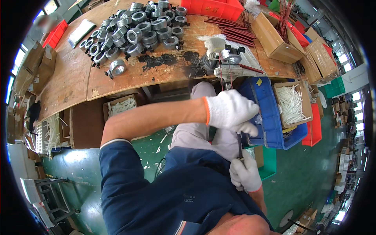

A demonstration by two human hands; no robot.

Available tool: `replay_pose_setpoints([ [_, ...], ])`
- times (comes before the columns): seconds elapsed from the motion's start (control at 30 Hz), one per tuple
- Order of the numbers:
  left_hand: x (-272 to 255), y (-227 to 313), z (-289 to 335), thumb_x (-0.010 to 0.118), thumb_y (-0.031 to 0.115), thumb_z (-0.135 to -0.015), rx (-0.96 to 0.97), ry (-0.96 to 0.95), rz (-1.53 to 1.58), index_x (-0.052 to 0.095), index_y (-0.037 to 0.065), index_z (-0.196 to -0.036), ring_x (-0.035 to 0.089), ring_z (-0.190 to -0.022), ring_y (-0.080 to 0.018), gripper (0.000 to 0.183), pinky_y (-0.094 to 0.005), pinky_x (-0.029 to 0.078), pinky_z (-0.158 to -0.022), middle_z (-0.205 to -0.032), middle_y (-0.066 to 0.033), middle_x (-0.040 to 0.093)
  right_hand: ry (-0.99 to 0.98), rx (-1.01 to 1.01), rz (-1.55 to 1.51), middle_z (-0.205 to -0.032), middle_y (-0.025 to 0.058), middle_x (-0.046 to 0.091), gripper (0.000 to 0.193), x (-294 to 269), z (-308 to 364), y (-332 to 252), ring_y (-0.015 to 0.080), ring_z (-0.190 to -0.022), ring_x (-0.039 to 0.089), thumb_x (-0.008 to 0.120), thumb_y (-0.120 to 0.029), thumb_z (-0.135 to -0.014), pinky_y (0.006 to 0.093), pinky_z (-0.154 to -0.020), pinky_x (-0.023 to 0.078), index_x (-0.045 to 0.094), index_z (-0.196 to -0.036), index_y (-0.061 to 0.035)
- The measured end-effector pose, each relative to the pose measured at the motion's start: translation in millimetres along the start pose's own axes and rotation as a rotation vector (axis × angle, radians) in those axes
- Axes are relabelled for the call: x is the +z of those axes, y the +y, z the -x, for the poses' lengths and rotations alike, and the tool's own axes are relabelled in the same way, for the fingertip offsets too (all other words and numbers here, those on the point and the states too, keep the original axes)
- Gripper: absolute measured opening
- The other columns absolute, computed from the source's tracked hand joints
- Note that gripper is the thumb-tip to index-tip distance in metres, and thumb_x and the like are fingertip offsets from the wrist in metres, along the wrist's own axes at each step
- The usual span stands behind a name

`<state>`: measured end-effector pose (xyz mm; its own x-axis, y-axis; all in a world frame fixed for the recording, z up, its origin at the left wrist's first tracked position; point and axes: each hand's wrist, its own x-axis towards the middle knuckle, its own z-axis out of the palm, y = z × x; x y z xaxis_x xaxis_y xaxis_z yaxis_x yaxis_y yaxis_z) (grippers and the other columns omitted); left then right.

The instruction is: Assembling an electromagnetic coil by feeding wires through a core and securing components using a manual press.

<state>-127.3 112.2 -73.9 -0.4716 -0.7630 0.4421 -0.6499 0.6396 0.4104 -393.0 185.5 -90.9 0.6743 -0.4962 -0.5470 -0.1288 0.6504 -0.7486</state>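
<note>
My left hand (231, 111), in a white glove with an orange cuff, is closed in front of the bench edge. Thin dark red wires (222, 74) run down to it from a silver ring-shaped part (232, 58) on a bench vise (208, 62); what its fingers hold is hidden. Nearer my body, my right hand (246, 173), also gloved, is closed around a dark rod-like tool (239, 147). The tool's shaft points up toward my left hand, and its far end is hidden by that hand.
A heap of silver rings (143, 29) covers the bench's back left. Dark red wire bundles (237, 31) lie at the back right, near a cardboard box (274, 39). Right of my hands stand a blue bin (268, 117) and a box of white strips (291, 103).
</note>
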Motion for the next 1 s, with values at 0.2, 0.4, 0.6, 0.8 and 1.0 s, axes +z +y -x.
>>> replay_pose_setpoints([
  [0.2,17,-22,21,0.076,0.071,-0.084,0.069,0.413,0.018,0.056,0.004,-0.074,0.067,-0.063,-0.0414,0.07,-0.0457,0.053,-0.056,-0.063,-0.0148,0.058,-0.025,0.08,0.164,-0.065,0.0032,0.053,0.009,12,-13,-14,0.0166,-0.045,0.053,0.06,-0.01,-0.108,0.0338,-0.041,0.04,0.052,-0.11,-0.0051],
  [0.4,5,-29,52,0.059,0.055,-0.101,-0.136,0.718,0.377,0.06,0.004,-0.067,0.062,-0.063,-0.0316,0.061,-0.0449,0.048,-0.06,-0.067,-0.0117,0.058,0.518,-0.49,1.395,-0.084,0.0264,0.07,0.028,-32,-62,19,0.0492,-0.082,0.072,0.07,-0.02,-0.104,0.057,-0.067,0.054,0.056,-0.118,-0.0004],
  [0.6,-74,-106,48,0.029,0.088,-0.102,-0.236,1.345,1.714,0.039,0.015,-0.061,0.021,-0.045,-0.0143,0.084,-0.033,0.015,-0.045,-0.054,0.0027,0.025,0.412,-0.192,0.777,-0.067,0.0083,0.06,0.019,-59,-85,0,0.0182,-0.049,0.06,0.066,-0.016,-0.106,0.0375,-0.043,0.045,0.055,-0.111,-0.0018],
  [0.8,-90,-214,-37,0.047,0.079,-0.103,-0.71,1.418,1.388,0.046,0.016,-0.079,0.022,-0.045,-0.0119,0.067,-0.0332,0.013,-0.045,-0.056,0.0071,0.024,0.2,-0.134,0.408,-0.066,-0.0019,0.048,0.01,-28,-127,-75,0.0078,-0.046,0.045,0.061,-0.012,-0.108,0.0279,-0.04,0.038,0.053,-0.112,-0.0064],
  [1.0,-36,-257,-114,0.067,0.047,-0.103,-0.806,1.084,1.167,0.058,0.003,-0.088,0.047,-0.042,-0.0185,0.048,-0.038,0.038,-0.039,-0.058,-0.0053,0.051,-0.068,-0.06,0.425,-0.068,-0.0022,0.05,0.02,-20,-189,-165,0.0065,-0.048,0.046,0.064,-0.02,-0.107,0.0265,-0.043,0.039,0.059,-0.115,-0.0027],
])
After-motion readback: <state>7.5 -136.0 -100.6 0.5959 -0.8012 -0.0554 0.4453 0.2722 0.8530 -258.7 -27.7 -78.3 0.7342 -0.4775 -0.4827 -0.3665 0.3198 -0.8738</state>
